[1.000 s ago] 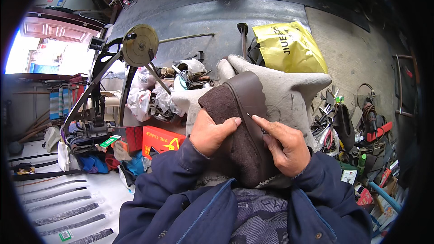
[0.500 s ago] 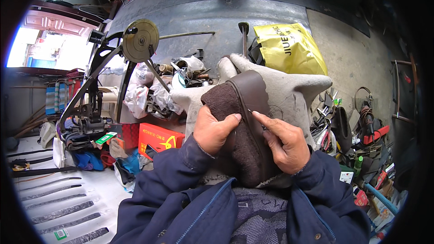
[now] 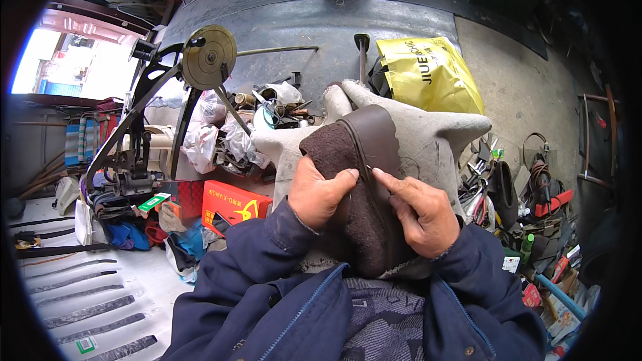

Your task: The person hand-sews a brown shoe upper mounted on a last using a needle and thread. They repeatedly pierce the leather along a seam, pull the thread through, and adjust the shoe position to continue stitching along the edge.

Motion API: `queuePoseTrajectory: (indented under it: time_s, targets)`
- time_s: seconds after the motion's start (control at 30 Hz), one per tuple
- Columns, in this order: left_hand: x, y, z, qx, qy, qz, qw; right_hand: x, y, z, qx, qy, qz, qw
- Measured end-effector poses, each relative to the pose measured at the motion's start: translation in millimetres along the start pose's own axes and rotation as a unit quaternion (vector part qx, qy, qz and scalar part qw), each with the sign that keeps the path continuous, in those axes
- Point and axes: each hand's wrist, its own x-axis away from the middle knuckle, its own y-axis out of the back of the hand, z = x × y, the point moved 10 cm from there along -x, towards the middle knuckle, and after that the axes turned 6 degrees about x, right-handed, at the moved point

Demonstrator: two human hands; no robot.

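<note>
My left hand (image 3: 321,197) grips a dark brown leather piece, possibly a boot upper, (image 3: 378,135) with its thumb pressed on the fuzzy brown lining (image 3: 361,234). The piece lies over a pale grey cloth (image 3: 438,127) on my lap. At the seam between leather and lining, my right hand (image 3: 421,217) is closed, index finger extended along a thin, small metal tool (image 3: 372,170) whose tip touches there. The tool's handle is hidden in the fingers.
A treadle-type machine with a brass-coloured wheel (image 3: 208,60) stands front-left, beside a red box (image 3: 234,204). A yellow bag (image 3: 428,73) lies ahead. Heaped tools (image 3: 548,180) are at right; a white surface with dark strips (image 3: 100,287) is at lower left.
The brown piece and my left hand have shifted slightly to the right. My right hand stays at the seam with the small tool, its fingers barely moved.
</note>
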Motion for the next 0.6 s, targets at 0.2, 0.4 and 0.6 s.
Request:
queuePoseTrajectory:
  time_s: [0.2,0.4,0.6]
  targets:
    - [0.5,-1.5,1.5,0.005,0.009,0.006,1.0,0.3,0.2,5.7,0.039,-0.035,0.013,0.999]
    - [-0.1,-4.4,2.9,0.031,0.007,0.021,0.999,-15.0,5.1,18.9,0.161,-0.027,0.082,0.983]
    - [-1.8,-3.9,6.3,0.035,0.001,0.039,0.999,-50.9,6.3,-22.7,-0.056,-0.195,0.246,0.948]
